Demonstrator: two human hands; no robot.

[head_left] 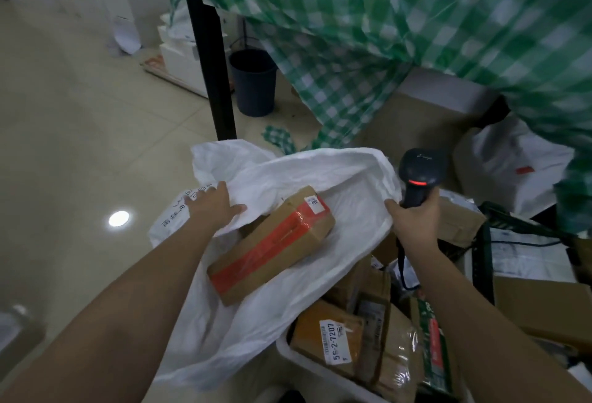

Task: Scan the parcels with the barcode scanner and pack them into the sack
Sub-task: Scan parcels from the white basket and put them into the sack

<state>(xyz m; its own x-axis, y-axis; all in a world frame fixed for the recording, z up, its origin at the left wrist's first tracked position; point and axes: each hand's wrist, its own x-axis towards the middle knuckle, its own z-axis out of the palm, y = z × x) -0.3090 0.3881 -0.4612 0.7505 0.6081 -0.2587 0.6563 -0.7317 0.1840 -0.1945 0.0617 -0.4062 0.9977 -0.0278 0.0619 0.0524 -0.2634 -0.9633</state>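
At the left rim of the white sack (pixel 320 178) our left hand (pixel 214 207) holds the cloth, fingers curled over the edge and thumb pointing into the opening, pulling the mouth wide. Left of the sack lies bare tiled floor (pixel 80 146) with one bright spot of reflected light. Inside the sack, near its middle, a brown cardboard parcel (pixel 272 245) rests tilted, with a red tape band along its length and a small white label at its far end. Behind the sack stand a black table leg (pixel 211 66) and a dark bin (pixel 254 82), under a hanging green checked cloth (pixel 384 34). At the right rim of the sack our right hand (pixel 413 220) wraps its fingers round the handle of the barcode scanner (pixel 419 175), whose head points up with a red light glowing; whether this hand also pinches the cloth we cannot tell. Right of the sack and nearer us, a heap of more parcels (pixel 368 341) sits in a white tub (pixel 307 367), one carrying a label reading 56-2-7207.
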